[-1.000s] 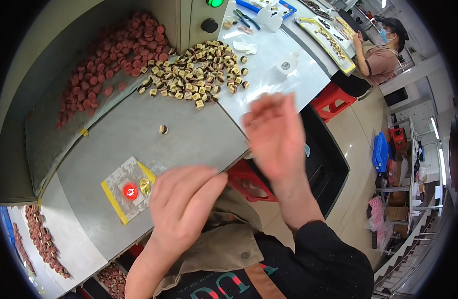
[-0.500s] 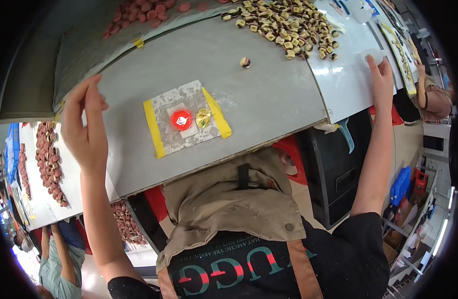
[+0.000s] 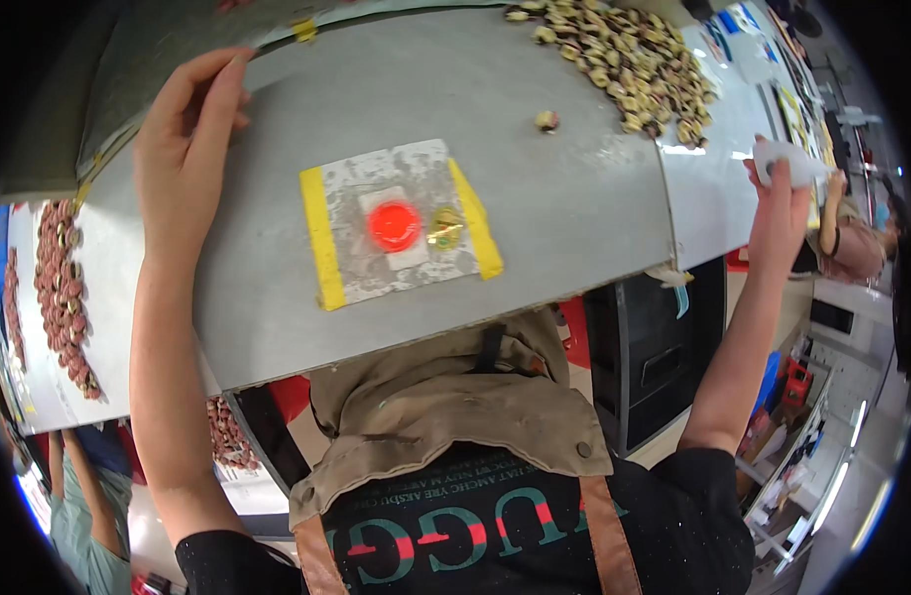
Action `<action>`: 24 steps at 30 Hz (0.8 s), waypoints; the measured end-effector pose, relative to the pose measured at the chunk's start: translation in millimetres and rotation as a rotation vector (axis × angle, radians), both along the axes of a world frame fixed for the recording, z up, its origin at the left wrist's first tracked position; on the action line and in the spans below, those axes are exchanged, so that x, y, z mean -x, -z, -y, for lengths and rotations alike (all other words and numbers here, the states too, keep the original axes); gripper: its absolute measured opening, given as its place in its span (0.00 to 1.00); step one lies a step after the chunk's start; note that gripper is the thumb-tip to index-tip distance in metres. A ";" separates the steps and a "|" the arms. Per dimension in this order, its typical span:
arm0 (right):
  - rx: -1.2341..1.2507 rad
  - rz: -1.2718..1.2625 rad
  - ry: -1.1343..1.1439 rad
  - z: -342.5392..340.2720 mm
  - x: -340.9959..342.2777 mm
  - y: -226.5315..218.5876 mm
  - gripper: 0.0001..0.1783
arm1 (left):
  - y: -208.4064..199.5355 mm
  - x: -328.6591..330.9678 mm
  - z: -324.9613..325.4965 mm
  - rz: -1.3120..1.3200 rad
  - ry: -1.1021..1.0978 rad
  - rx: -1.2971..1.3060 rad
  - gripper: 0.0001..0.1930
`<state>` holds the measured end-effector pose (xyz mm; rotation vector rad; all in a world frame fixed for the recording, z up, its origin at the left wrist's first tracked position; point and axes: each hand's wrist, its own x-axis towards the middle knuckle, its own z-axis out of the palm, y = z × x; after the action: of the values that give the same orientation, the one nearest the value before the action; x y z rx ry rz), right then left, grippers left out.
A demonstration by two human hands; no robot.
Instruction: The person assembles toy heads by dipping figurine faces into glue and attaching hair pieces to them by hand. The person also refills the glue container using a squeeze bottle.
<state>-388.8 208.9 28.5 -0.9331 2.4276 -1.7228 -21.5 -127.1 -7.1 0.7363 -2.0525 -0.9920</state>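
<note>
A grey table (image 3: pixel 574 208) fills most of the view, with a taped sheet (image 3: pixel 351 260) near its middle, a yellow strip (image 3: pixel 324 238) down either side. On the sheet sit a bright red disc (image 3: pixel 394 226) and, just to its right, a round gold piece (image 3: pixel 444 228). Beyond the sheet to the right spreads a pile of cream-and-dark pieces (image 3: pixel 639 69), with one loose piece (image 3: pixel 546 121) between pile and sheet. The person's right hand (image 3: pixel 781 206), well apart to the right of the sheet, has its grip clamped on a white bottle (image 3: pixel 792 165), tipped nearly sideways. The left hand (image 3: pixel 185 149) is beyond the sheet's far left corner, fingers curled, its grip with thumb and forefinger tips near each other; whether they meet or pinch anything cannot be told. Well left of the sheet lies a long row of reddish pieces (image 3: pixel 63 297).
</note>
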 end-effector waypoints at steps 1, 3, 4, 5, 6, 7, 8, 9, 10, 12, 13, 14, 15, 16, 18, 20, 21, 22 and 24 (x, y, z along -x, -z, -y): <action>-0.001 -0.039 -0.075 8.2 -18.8 -2.3 0.16 | 0.1 -1.1 0.4 -0.017 0.014 -0.027 0.10; -0.036 -0.099 -0.220 20.1 -60.6 -6.1 0.16 | 0.7 -1.4 3.6 -0.037 0.030 -0.039 0.10; -0.070 -0.115 -0.303 25.7 -81.0 -5.8 0.17 | 0.8 -4.3 5.7 -0.060 0.059 -0.046 0.10; -0.103 -0.032 -0.392 30.7 -100.5 -5.2 0.21 | 1.6 -10.7 9.6 -0.017 0.085 -0.087 0.12; -0.111 0.015 -0.437 37.2 -116.2 0.0 0.25 | 4.1 -14.5 12.0 -0.021 0.067 -0.092 0.12; -0.166 -0.115 -0.612 50.6 -123.1 1.9 0.31 | 6.7 -18.2 16.4 -0.012 0.042 -0.081 0.12; -0.238 -0.278 -0.756 69.6 -133.3 -1.5 0.33 | 8.0 -23.3 19.9 0.000 0.016 -0.070 0.11; -0.258 -0.297 -0.807 83.5 -146.0 -0.2 0.31 | 8.5 -26.6 22.9 -0.002 -0.003 -0.073 0.11; -0.264 -0.302 -0.822 94.3 -154.7 -1.5 0.31 | 7.9 -27.5 26.0 0.001 0.011 -0.053 0.11; -0.384 -0.305 -0.915 110.6 -167.6 -2.6 0.27 | 5.1 -30.4 27.2 -0.001 0.013 -0.041 0.11; -0.382 -0.349 -0.924 115.1 -169.9 -1.3 0.25 | 0.1 -29.6 24.3 -0.002 0.010 -0.058 0.10; -0.386 -0.355 -0.931 118.8 -171.3 -1.9 0.25 | -5.4 -28.5 20.5 -0.002 0.008 -0.076 0.09; -0.428 -0.440 -0.937 121.7 -172.5 -2.9 0.24 | -10.7 -27.3 16.5 -0.001 0.007 -0.093 0.07; -0.470 -0.520 -0.939 125.6 -173.3 -2.9 0.23 | -13.3 -25.6 15.2 0.003 0.010 -0.114 0.06; -0.495 -0.571 -0.959 131.2 -175.0 -3.2 0.22 | -13.6 -23.3 15.1 0.005 0.010 -0.138 0.05; -0.513 -0.622 -0.987 133.3 -175.4 -7.1 0.21 | -15.0 -23.5 12.6 0.010 0.015 -0.147 0.05; -0.530 -0.635 -0.987 133.1 -175.7 -9.7 0.21 | -16.0 -23.7 11.6 0.010 0.008 -0.150 0.05; -0.548 -0.649 -0.982 132.2 -175.6 -11.4 0.21 | -16.7 -23.1 11.1 0.002 0.026 -0.142 0.05; -0.562 -0.650 -0.984 129.2 -173.9 -10.7 0.22 | -17.5 -22.4 9.9 -0.006 0.042 -0.134 0.05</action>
<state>-214.9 79.7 39.1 -2.2347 1.8539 -0.4120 1.0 -137.0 10.4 0.7600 -2.0183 -1.1631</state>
